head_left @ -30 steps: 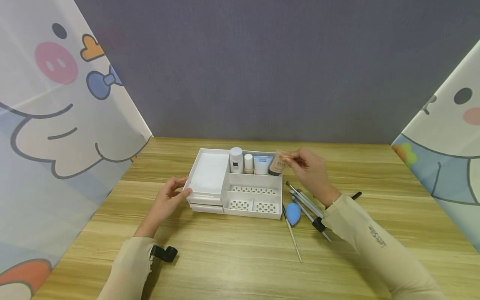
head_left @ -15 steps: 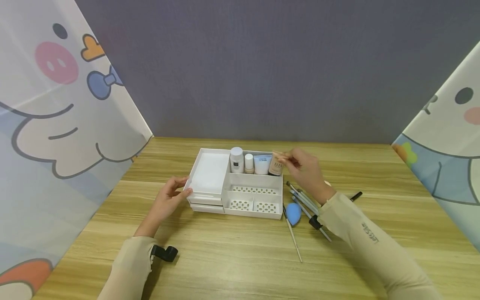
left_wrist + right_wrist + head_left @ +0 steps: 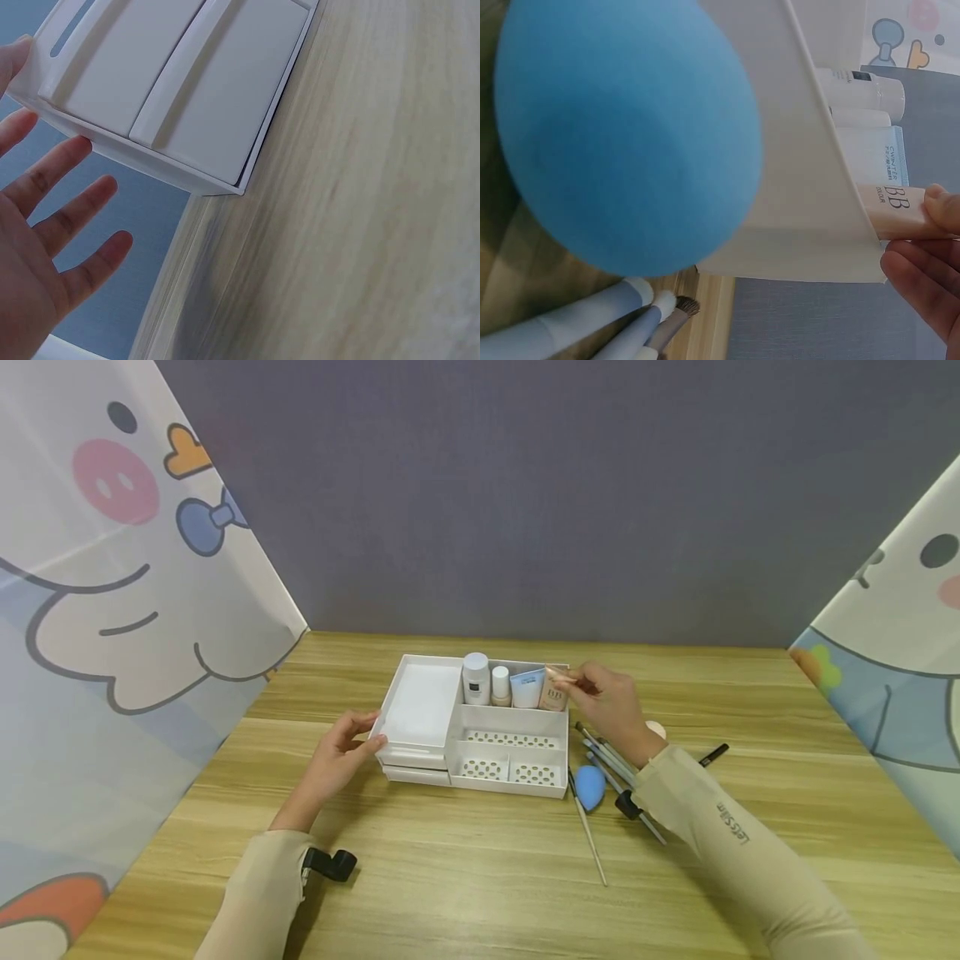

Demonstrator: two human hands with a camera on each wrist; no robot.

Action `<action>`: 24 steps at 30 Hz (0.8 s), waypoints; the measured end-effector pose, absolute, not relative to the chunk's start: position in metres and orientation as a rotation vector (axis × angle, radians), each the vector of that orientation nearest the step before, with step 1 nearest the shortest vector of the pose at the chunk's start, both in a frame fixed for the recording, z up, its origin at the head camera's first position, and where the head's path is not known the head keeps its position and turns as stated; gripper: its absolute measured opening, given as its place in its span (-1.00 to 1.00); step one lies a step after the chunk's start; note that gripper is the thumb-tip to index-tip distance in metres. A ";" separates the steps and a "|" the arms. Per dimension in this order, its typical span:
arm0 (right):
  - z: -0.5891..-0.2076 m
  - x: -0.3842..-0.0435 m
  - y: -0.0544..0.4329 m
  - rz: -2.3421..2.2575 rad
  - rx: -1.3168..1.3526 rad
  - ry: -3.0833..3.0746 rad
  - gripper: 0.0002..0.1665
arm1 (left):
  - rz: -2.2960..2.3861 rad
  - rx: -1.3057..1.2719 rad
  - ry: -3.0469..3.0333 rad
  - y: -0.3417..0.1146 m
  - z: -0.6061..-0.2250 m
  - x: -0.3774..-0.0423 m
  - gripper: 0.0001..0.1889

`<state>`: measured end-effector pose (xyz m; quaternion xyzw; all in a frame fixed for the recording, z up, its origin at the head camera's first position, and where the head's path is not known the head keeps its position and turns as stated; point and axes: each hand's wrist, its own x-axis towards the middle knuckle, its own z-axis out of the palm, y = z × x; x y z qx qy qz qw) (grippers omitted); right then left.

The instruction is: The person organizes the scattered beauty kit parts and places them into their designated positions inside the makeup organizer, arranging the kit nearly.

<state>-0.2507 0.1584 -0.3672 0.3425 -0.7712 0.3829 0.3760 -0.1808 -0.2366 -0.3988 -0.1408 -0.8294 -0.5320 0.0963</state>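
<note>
A white makeup organizer [image 3: 510, 789] with two drawers at its left stands on the wooden table. My right hand [image 3: 611, 697] pinches the end of a beige BB cream tube [image 3: 553, 695], whose lower part sits in the back compartment. Beside that tube, in the same row, are a light blue and white tube [image 3: 527, 689], a small white-capped bottle [image 3: 500, 687] and a larger white bottle [image 3: 476, 681]. At the organizer's front left corner rests my left hand [image 3: 337, 760]; its fingers [image 3: 90, 199] are spread and fairly straight, some touching the side edge.
A blue makeup sponge [image 3: 590, 787] lies right of the organizer, near one thin brush [image 3: 588, 835] and several grey-handled brushes [image 3: 618, 767]. Beyond the right wrist are a black pencil-like item [image 3: 714, 754] and a round pale item [image 3: 657, 729]. A grey partition [image 3: 525, 502] stands behind.
The BB cream tube has gone from leaning to nearly upright beside the light blue tube, which now tilts slightly. My right hand has shifted a little left; the left hand has stayed in place.
</note>
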 end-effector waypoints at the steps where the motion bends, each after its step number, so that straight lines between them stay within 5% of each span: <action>1: -0.368 -0.251 0.159 0.979 0.876 -1.975 -0.72 | -1.576 -0.419 -2.455 -0.237 -0.399 -0.181 -0.77; 24: -0.379 -0.253 0.159 0.890 0.855 -2.024 -0.72 | -1.587 -0.405 -2.459 -0.235 -0.396 -0.179 -0.77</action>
